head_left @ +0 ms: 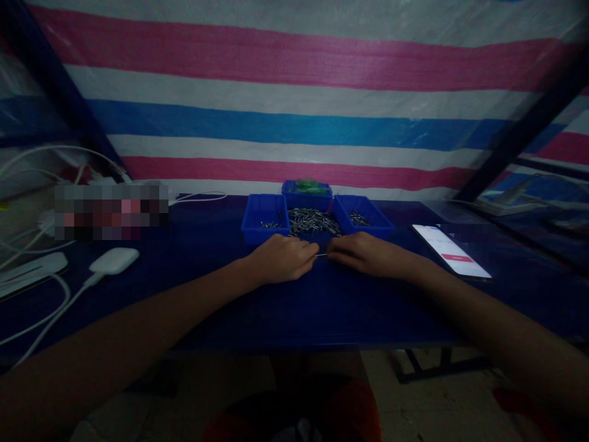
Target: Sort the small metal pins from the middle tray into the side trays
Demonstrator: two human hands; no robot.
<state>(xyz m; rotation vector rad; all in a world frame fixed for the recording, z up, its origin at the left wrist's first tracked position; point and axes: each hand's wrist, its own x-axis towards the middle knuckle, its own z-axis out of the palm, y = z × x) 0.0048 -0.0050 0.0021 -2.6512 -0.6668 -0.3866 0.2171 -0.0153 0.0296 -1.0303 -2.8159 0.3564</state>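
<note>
My left hand (286, 256) and my right hand (361, 253) meet over the blue table, fingers pinched and facing each other. Between their fingertips runs a thin metal rod (321, 255), gripped at both ends; its exact kind is too small to make out. Just beyond the hands lies a heap of small metal pins (313, 221). A blue bin (264, 209) with a few similar pieces stands to its left, and another blue bin (368, 215) with some stands to its right. Behind the heap, a third blue bin (306, 199) holds green items (307, 185).
A lit phone (453, 253) lies on the table (294, 313) at the right. On the left are a white charger (114, 260), white cables and a blurred-out patch. A striped plastic sheet (294, 129) hangs behind, between dark blue frame posts.
</note>
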